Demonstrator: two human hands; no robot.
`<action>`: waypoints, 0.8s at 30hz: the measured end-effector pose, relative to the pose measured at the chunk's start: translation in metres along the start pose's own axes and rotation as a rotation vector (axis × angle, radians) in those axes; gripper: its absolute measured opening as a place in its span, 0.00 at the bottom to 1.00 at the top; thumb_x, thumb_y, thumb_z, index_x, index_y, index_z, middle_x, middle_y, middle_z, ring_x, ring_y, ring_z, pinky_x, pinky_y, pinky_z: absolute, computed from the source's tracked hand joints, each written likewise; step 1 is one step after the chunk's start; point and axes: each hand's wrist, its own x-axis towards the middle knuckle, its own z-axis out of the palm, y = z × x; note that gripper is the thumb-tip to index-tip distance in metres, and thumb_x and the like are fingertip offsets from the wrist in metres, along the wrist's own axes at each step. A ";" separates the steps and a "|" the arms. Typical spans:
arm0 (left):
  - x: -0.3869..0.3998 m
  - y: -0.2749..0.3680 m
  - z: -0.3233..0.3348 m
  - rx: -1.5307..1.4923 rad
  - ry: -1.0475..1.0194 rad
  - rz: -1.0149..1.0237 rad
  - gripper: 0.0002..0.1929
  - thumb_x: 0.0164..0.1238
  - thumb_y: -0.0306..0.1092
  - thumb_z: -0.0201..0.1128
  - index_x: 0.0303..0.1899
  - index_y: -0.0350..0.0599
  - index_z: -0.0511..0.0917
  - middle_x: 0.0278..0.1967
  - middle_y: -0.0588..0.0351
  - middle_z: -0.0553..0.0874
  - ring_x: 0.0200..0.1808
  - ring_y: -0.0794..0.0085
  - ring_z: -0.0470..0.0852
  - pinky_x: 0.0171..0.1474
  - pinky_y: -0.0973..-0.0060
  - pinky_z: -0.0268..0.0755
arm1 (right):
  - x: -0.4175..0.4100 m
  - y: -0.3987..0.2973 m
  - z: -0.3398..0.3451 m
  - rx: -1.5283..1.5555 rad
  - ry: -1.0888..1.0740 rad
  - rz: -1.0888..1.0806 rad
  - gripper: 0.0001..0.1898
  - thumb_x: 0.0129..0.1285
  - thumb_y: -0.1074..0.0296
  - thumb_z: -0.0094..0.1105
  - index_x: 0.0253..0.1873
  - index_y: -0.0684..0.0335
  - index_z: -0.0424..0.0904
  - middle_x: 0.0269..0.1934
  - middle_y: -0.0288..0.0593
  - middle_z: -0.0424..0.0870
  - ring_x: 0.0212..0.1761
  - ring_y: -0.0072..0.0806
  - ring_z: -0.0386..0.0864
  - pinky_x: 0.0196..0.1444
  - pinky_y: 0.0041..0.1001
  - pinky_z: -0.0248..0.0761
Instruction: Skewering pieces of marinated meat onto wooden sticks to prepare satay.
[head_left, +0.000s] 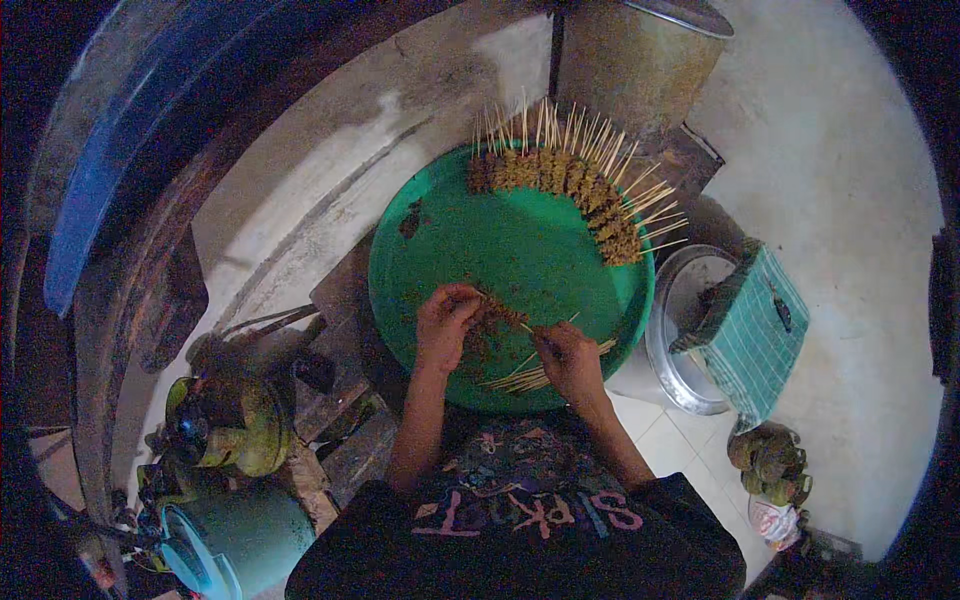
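Over the near part of a large round green tray (450, 247), my left hand (448, 319) pinches one end of a skewer of brown meat pieces (504, 310). The bare stick at its other end is between the fingers of my right hand (564, 352). Under and beside my right hand lie several bare wooden skewers (517, 380). Loose brown bits are scattered near my left hand. Many filled meat skewers (553, 171) line the tray's far and right rim, side by side, their bare sticks pointing outward over the edge.
Right of the tray stands a metal basin (664, 360), partly covered by a green checked cloth (765, 330). A large metal drum (637, 71) is behind the tray. Green coconuts (255, 427) and a light blue bucket (255, 532) are at the lower left. Brown round fruits or husks (769, 457) lie at right.
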 end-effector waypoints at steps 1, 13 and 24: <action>-0.001 0.001 0.002 0.000 0.000 0.000 0.09 0.63 0.21 0.63 0.44 0.40 0.80 0.38 0.58 0.83 0.39 0.72 0.82 0.44 0.74 0.76 | 0.000 0.000 0.000 -0.007 -0.004 0.016 0.06 0.60 0.73 0.63 0.41 0.64 0.82 0.28 0.48 0.77 0.27 0.44 0.77 0.30 0.37 0.70; 0.001 0.005 -0.007 0.186 0.036 -0.098 0.10 0.65 0.27 0.64 0.46 0.36 0.83 0.39 0.53 0.87 0.37 0.71 0.85 0.43 0.75 0.79 | -0.001 0.004 0.001 0.007 -0.062 0.050 0.08 0.60 0.74 0.62 0.44 0.64 0.83 0.30 0.48 0.78 0.28 0.42 0.79 0.31 0.36 0.71; 0.000 0.006 -0.009 0.889 -0.092 0.543 0.10 0.63 0.26 0.64 0.46 0.41 0.84 0.35 0.55 0.88 0.31 0.76 0.85 0.37 0.77 0.78 | -0.003 0.008 0.006 -0.004 -0.081 0.082 0.06 0.60 0.73 0.63 0.42 0.64 0.83 0.29 0.48 0.78 0.28 0.42 0.79 0.30 0.36 0.70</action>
